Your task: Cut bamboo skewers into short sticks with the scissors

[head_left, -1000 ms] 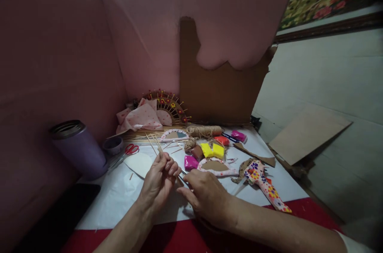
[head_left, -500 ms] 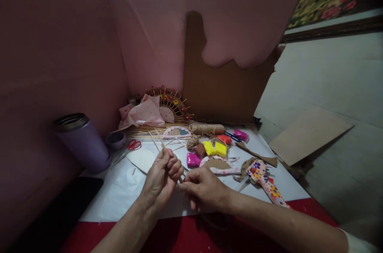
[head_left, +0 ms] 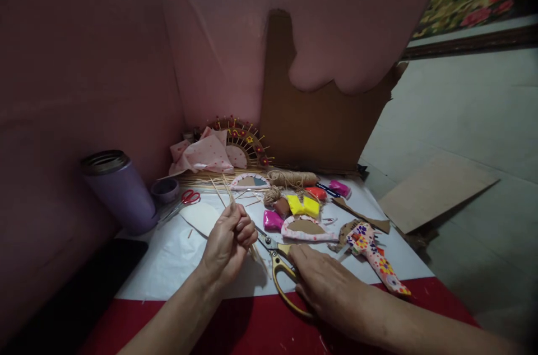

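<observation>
My left hand (head_left: 230, 240) is closed around a few thin bamboo sticks (head_left: 218, 190). Their tips spread above the fist and their lower ends come out beneath it. To its right, a large pair of scissors (head_left: 275, 257) with gold-coloured handles has its blades pointing to the upper left, partly behind my left hand. My right hand (head_left: 325, 282) lies over the farther handle with its fingers bent around it; that handle is mostly hidden. A white oval piece (head_left: 199, 218) lies behind my left hand. A pink-edged half-round cardboard piece (head_left: 305, 228) lies beyond the scissors.
A purple tumbler (head_left: 121, 198) and red-handled scissors (head_left: 190, 196) are at left. Yellow packets (head_left: 302, 206), a magenta packet (head_left: 272, 220) and a twine roll (head_left: 294, 178) lie behind. A flowered cloth piece (head_left: 374, 254) is at right. A pink panel (head_left: 218, 36) stands behind.
My right hand has left the lower ends of the sticks and moved right onto the scissors' handle. The scissors now show more fully. My left hand still holds the sticks.
</observation>
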Motion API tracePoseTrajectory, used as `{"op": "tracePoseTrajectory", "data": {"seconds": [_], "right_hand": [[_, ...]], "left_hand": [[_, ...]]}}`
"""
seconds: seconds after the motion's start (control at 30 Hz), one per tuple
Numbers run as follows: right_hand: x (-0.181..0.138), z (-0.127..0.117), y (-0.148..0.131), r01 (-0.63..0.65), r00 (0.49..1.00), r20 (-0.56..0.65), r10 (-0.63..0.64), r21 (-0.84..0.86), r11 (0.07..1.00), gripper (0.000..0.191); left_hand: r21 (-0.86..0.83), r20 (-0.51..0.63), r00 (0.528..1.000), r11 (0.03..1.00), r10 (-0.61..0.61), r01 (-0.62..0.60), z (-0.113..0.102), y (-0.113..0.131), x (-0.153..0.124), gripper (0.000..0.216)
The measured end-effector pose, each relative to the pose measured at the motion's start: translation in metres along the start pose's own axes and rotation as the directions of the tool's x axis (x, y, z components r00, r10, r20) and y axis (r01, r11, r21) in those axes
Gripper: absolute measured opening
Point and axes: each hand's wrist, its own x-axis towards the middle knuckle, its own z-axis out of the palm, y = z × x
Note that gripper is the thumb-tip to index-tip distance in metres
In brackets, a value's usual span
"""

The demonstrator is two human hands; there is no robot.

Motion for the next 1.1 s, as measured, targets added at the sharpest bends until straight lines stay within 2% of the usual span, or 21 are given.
{"op": "tracePoseTrajectory", "data": {"seconds": [0.17, 0.33, 0.4, 0.47, 0.53, 0.67, 0.77, 0.87, 1.1], "right_hand": [[0.005, -0.019, -0.003, -0.031, 0.999, 0.007, 0.031, 0.341, 0.94, 0.048], [-0.002, -0.036, 0.01, -0.051, 0.976, -0.14, 0.165, 0.589, 0.806, 0.06], [-0.008, -0.037, 0.019, -0.098, 0.972, -0.091, 0.215, 0.677, 0.729, 0.06], [-0.016, -0.038, 0.027, -0.177, 0.973, 0.028, 0.227, 0.724, 0.666, 0.055], [-0.024, -0.042, 0.029, -0.2, 0.975, 0.083, 0.204, 0.718, 0.667, 0.048], [-0.034, -0.055, 0.018, -0.22, 0.974, 0.105, 0.199, 0.639, 0.737, 0.045], [-0.032, -0.059, 0.009, -0.219, 0.972, 0.053, 0.229, 0.552, 0.805, 0.044], [-0.027, -0.057, 0.007, -0.172, 0.976, -0.038, 0.216, 0.48, 0.86, 0.035], [-0.014, -0.06, 0.006, -0.102, 0.99, -0.047, 0.136, 0.436, 0.894, 0.033]], "left_hand": [[0.199, 0.007, 1.0, 0.98, -0.003, 0.002, 0.003, -0.002, -0.005, 0.029], [0.307, 0.007, 1.0, 0.952, -0.019, 0.016, 0.002, -0.001, -0.007, 0.036], [0.329, 0.007, 1.0, 0.944, -0.03, 0.026, 0.003, 0.0, -0.008, 0.037], [0.361, 0.001, 0.999, 0.932, -0.046, 0.042, 0.004, -0.001, -0.01, 0.039], [0.408, 0.0, 0.998, 0.911, -0.065, 0.059, 0.005, -0.003, -0.013, 0.041], [0.546, 0.009, 0.999, 0.837, -0.054, 0.04, 0.008, -0.007, -0.017, 0.043], [0.636, 0.022, 1.0, 0.772, -0.01, -0.006, 0.009, -0.008, -0.019, 0.042], [0.677, 0.036, 0.999, 0.736, -0.022, -0.009, 0.01, -0.009, -0.019, 0.042], [0.687, 0.056, 0.993, 0.726, -0.101, 0.035, 0.012, -0.009, -0.018, 0.042]]}}
